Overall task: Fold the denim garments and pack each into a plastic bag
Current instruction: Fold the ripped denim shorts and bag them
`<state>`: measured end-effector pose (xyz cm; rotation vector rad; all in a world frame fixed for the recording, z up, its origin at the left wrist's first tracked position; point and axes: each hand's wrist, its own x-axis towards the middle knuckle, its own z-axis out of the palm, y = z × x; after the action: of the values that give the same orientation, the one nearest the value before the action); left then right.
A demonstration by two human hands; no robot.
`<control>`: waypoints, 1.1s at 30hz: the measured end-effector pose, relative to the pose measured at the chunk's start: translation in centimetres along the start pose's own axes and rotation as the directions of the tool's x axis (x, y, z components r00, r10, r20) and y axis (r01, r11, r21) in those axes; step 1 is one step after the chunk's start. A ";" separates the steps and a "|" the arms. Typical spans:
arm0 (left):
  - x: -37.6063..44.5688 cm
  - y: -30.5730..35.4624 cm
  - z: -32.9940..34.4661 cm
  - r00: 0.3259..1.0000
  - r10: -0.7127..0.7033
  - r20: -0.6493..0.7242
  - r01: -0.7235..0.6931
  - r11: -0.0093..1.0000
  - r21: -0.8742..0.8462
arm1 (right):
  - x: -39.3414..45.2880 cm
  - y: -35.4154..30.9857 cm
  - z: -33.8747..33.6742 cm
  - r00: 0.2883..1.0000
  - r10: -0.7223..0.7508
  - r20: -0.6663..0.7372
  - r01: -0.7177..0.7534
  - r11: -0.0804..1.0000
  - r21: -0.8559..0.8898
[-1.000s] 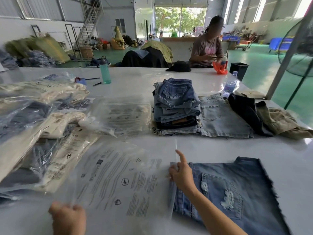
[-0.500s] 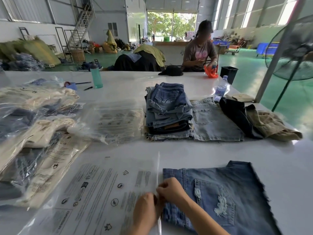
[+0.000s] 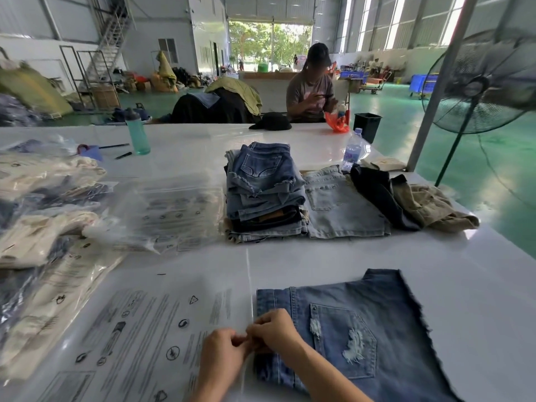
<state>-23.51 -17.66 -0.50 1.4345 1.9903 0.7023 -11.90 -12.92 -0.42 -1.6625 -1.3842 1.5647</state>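
both hands meet at the open edge of the clear bag [image 3: 150, 338], which lies flat on the white table [image 3: 478, 285]. the left hand [image 3: 222, 358] and right hand [image 3: 274, 329] each pinch that edge, fingertips touching. the folded shorts [image 3: 377, 329] lie just right of the bag, partly under the right hand. a denim stack [image 3: 264, 192] sits further back.
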 end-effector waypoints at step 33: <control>-0.4 -0.6 -5.1 0.921 0.192 -0.339 -0.063 0.932 0.358 | 5.3 1.8 -15.6 0.919 -0.374 -0.127 0.078 0.485 -0.871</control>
<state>-27.49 -18.62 2.66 1.7540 2.4186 0.7562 2.30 -4.40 -0.58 -1.9661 -2.2838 0.3461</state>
